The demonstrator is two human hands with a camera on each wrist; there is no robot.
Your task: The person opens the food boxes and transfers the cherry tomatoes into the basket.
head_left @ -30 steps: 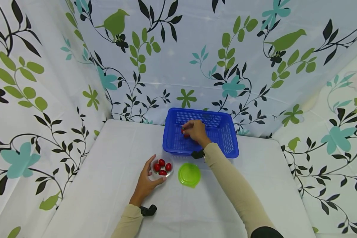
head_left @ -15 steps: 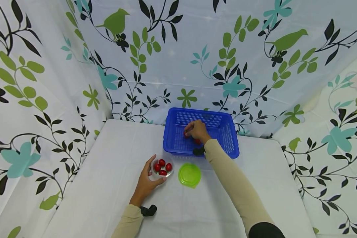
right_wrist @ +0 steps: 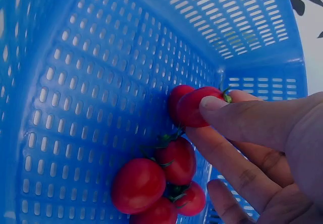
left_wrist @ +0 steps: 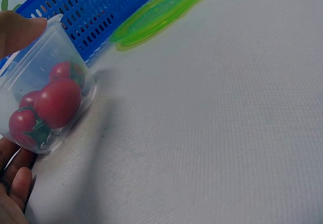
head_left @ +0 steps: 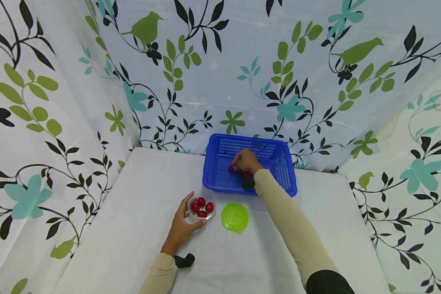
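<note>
My right hand (head_left: 247, 160) is inside the blue plastic basket (head_left: 214, 179). Its thumb and fingers pinch a red cherry tomato (right_wrist: 194, 108) with a green stem, as the right wrist view shows. Several more cherry tomatoes (right_wrist: 139, 184) lie on the basket floor beside the fingers. On the white table, my left hand (head_left: 181, 225) curls round a small clear plastic cup (left_wrist: 30, 65), thumb at the rim and fingers at the base. Several cherry tomatoes (left_wrist: 58, 103) sit in the cup. A green lid (head_left: 235, 217) lies flat just right of the cup.
The basket stands at the back of the white-covered table (head_left: 132, 196), against a patterned curtain (head_left: 213, 81). More patterned cloth hangs at the left and right sides. Black wrist straps (head_left: 185, 260) are worn on the arms.
The right hand has shifted slightly right within the basket, and tomatoes below the hand have come into view. The left hand stays on the cup.
</note>
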